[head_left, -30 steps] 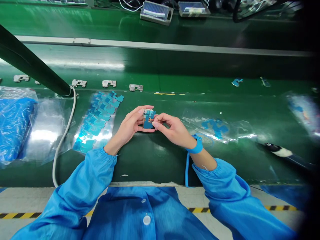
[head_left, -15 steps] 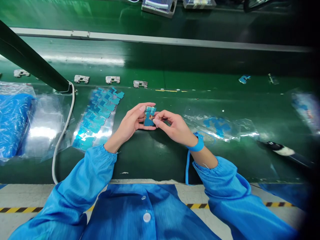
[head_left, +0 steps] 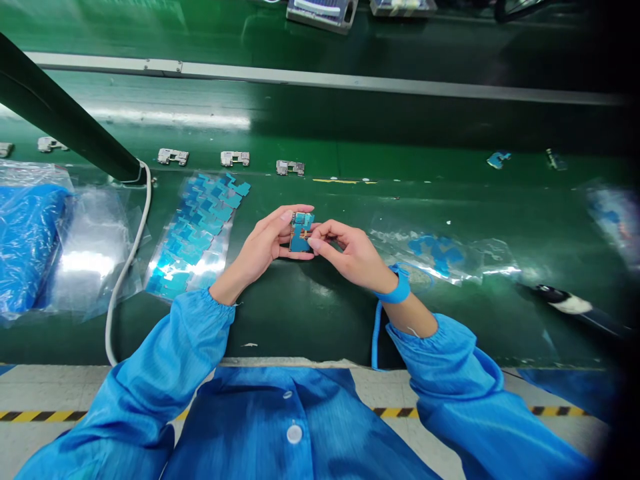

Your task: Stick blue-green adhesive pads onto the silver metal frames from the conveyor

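Observation:
Between the thumb and fingers of my left hand (head_left: pixel 263 241) is a small circuit board (head_left: pixel 301 241), held upright with blue film pieces over much of its face. My right hand (head_left: pixel 345 250) is closed in a pinch at the board's right edge, thumb and forefinger against it; what lies between those fingertips is too small to tell. A blue wrist strap (head_left: pixel 397 287) with a coiled cord circles my right wrist. Left of my hands lies a clear sheet of blue film stickers (head_left: pixel 193 233).
Several bare circuit boards (head_left: pixel 290 167) sit in a row on the green conveyor belt (head_left: pixel 350 157); a blue-covered one (head_left: pixel 499 159) lies further right. Blue film scraps (head_left: pixel 437 253) rest on clear plastic at right. A white cable (head_left: pixel 127 273), dark post (head_left: pixel 65 107) and bagged blue material (head_left: pixel 30 247) stand left.
The boards on the belt have shifted slightly to the right. Both hands keep nearly the same hold on the circuit board.

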Available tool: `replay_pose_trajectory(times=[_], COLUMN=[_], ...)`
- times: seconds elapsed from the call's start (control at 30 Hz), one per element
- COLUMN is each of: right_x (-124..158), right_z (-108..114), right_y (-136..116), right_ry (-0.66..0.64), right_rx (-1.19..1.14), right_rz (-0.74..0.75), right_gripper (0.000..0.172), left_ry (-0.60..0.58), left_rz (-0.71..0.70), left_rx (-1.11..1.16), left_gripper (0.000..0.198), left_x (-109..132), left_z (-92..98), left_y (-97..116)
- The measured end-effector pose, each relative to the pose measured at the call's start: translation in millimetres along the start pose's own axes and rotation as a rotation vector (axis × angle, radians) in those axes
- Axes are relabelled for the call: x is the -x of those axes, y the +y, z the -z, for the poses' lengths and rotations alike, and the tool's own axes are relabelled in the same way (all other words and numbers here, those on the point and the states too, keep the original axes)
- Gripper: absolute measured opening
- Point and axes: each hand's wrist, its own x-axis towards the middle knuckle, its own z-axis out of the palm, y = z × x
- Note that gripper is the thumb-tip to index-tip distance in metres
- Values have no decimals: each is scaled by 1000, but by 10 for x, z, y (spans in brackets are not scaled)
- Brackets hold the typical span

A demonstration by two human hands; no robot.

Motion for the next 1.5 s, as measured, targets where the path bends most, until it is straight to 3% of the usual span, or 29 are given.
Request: replay_pose_trajectory(times=[1.5], right_x=[0], right_z=[11], right_y=[-54], right_ry=[-1], right_rx=[3], right_rz=[-21], right_gripper=[44], left_ry=[-4], left_rz=[8], left_rx=[-23], left_gripper=[52], left_x=[-4], left_z=[-12], left_y=[9])
